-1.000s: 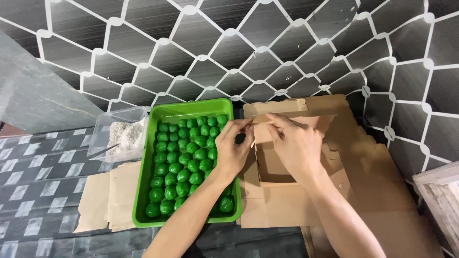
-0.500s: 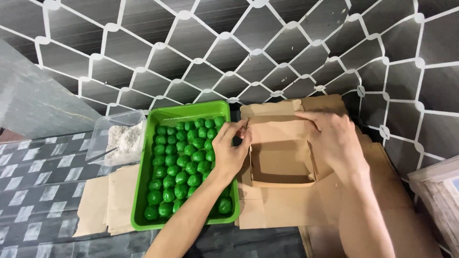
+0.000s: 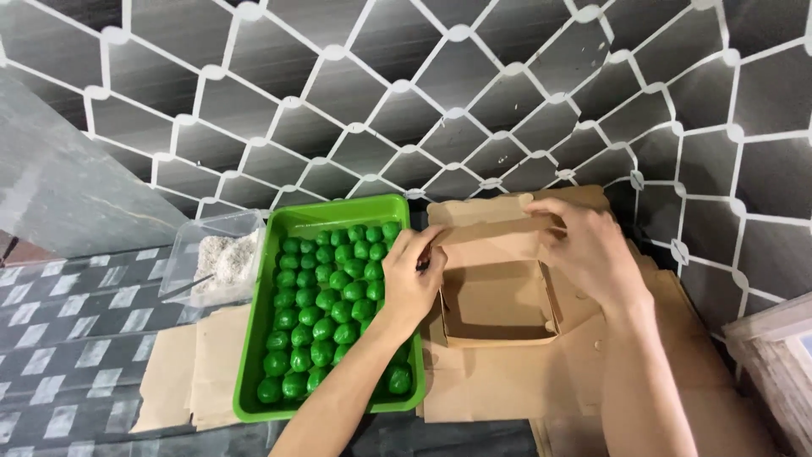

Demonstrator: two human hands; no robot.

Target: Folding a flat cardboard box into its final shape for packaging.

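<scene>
Both hands grip a brown cardboard box (image 3: 499, 292) lying on flat cardboard sheets (image 3: 507, 389) just right of a green tray (image 3: 254, 372) of green balls (image 3: 326, 305), the left hand (image 3: 410, 283) pinching its left wall, the right hand (image 3: 588, 250) clasping its rear flap

Head camera looks down, close (one view only).

Green tray (image 3: 254, 372) crowds the box's (image 3: 499, 313) left; right side lies open.

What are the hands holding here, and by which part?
Both hold the brown cardboard box: left hand at its left wall, right hand at its back flap.
</scene>
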